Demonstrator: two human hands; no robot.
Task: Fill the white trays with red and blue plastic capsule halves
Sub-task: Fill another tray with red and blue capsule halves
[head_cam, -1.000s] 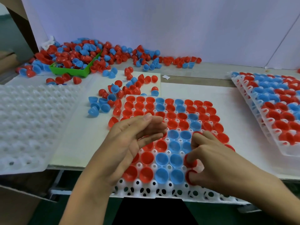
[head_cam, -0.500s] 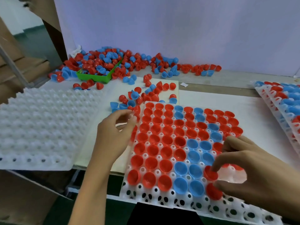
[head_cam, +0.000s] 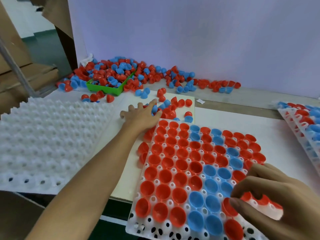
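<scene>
Most of the near tray [head_cam: 136, 227] is full, left hand [head_cam: 141, 116] fingers spread over loose halves [head_cam: 170, 111], right hand [head_cam: 270, 196] pinching a red half [head_cam: 226, 207], left tray [head_cam: 43, 135] untouched.

Left of the filled white tray [head_cam: 173, 220], a bare strip of white board [head_cam: 119, 142] is crossed by the left forearm [head_cam: 97, 170], hemmed by the empty dimpled tray [head_cam: 48, 141], with loose capsule halves [head_cam: 171, 108] crowding its far end.
</scene>
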